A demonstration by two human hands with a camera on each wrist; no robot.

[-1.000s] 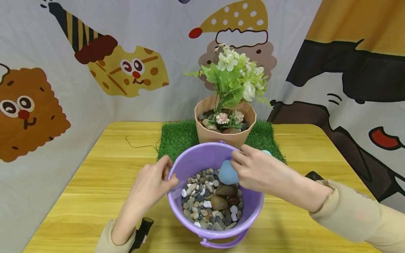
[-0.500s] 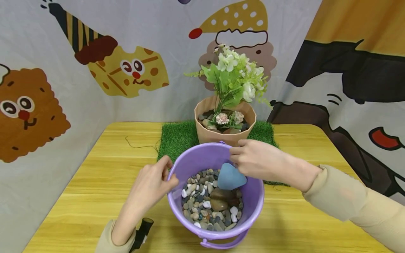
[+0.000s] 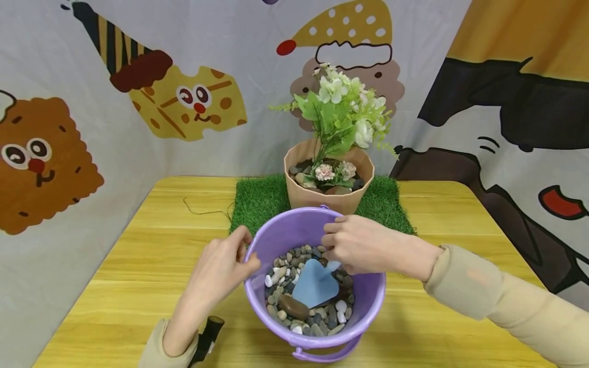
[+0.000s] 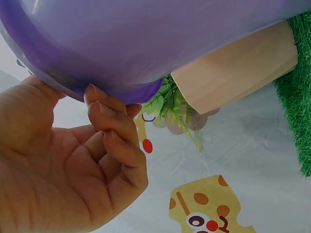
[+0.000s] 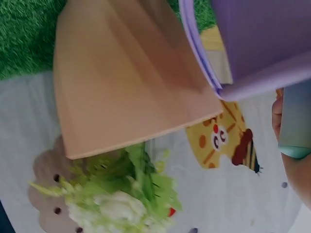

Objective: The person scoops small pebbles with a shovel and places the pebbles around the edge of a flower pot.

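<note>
A purple bucket (image 3: 301,225) full of pebbles (image 3: 329,319) stands on the table. On its left rim my left hand (image 3: 225,260) grips with thumb inside and fingers outside; the left wrist view shows those fingers (image 4: 116,121) bent against the rim. My right hand (image 3: 363,244) is over the bucket's right side, holding a blue toy shovel (image 3: 316,286) by its handle. That shovel's blade lies low among the pebbles, covering some of them. A large brown stone (image 3: 293,307) sits just left of the blade. In the right wrist view the handle (image 5: 297,116) shows at the right edge.
Behind the bucket, a peach flowerpot (image 3: 319,200) with white flowers (image 3: 338,102) and stones stands on a green turf mat (image 3: 259,197). A thin dark wire (image 3: 202,212) lies left of the mat on the wooden table (image 3: 152,255). A printed cloth (image 3: 257,51) hangs behind.
My right hand has moved left and the shovel blade has gone from the bucket's back right toward its middle. The large brown stone has shifted left and forward. My left hand stays put.
</note>
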